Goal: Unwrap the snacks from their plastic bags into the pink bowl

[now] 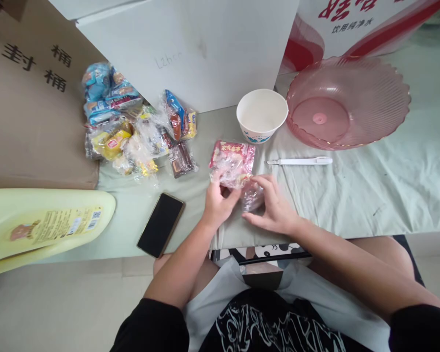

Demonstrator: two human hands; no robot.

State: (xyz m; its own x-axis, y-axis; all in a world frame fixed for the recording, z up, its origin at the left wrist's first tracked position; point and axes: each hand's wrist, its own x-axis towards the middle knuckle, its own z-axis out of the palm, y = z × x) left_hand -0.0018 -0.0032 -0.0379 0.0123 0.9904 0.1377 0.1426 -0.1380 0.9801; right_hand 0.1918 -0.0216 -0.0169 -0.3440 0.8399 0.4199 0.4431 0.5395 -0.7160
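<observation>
My left hand [221,203] pinches a crinkled clear plastic wrapper [230,169] between thumb and fingers. On the other side of it, my right hand [275,208] curls its fingers and thumb around the wrapper's right end. What lies inside the plastic is hard to make out. Partly under the wrapper is a flat pink packet [245,150] with printed characters. Just beyond it stands a white paper bowl [262,115], its inside facing me. A white utility knife [302,161] lies on the cloth to the right, blade end toward the hands.
Several wrapped snacks [117,139] are heaped at the left, beside a brown-wrapped snack [182,159]. A black phone [161,225] lies near the front edge. A pink ribbed basin [374,105] stands right. Around are a cardboard box [33,112], white box [205,54] and yellow bottle [58,220].
</observation>
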